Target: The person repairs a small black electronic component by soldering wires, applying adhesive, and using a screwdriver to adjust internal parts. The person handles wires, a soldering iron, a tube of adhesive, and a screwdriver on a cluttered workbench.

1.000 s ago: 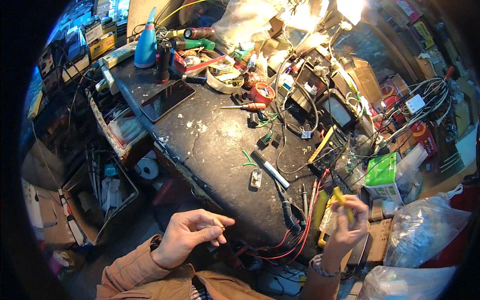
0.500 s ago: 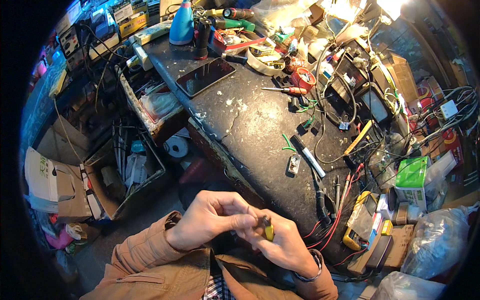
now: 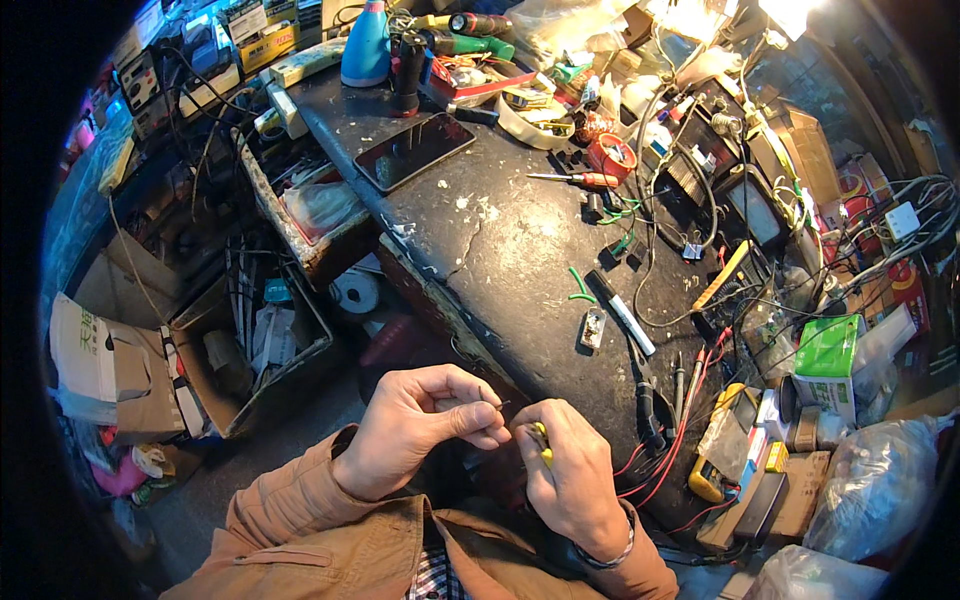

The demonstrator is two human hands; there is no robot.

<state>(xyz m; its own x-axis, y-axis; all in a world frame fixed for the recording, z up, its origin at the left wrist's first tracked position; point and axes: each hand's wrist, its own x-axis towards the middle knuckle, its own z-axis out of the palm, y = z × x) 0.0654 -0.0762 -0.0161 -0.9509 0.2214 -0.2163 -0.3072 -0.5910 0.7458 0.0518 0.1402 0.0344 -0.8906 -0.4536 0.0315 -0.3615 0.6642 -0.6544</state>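
Just off the near edge of the dark workbench [image 3: 540,235], my left hand [image 3: 430,425] pinches a thin dark piece [image 3: 503,405], wire-like, between thumb and forefinger. Its full shape is too small to make out. A short gap to the right, my right hand [image 3: 570,475] is closed round a small tool with yellow handles [image 3: 544,445], which looks like pliers. Fingers cover most of it, and its jaws cannot be seen clearly. On the bench beyond lie a small clear-and-metal part [image 3: 591,328], a black-and-white marker-like stick [image 3: 622,315] and a bit of green wire [image 3: 580,285].
A phone [image 3: 415,152] and a screwdriver [image 3: 580,179] lie farther back. To the right are a yellow multimeter [image 3: 712,475], red test leads [image 3: 672,440], a green box [image 3: 827,348] and plastic bags [image 3: 870,485]. Below left stand an open drawer [image 3: 305,250] and a bin [image 3: 250,400].
My hands have moved apart: they were touching around the tool, and now a gap separates them. The right hand has shifted slightly right with the yellow-handled tool.
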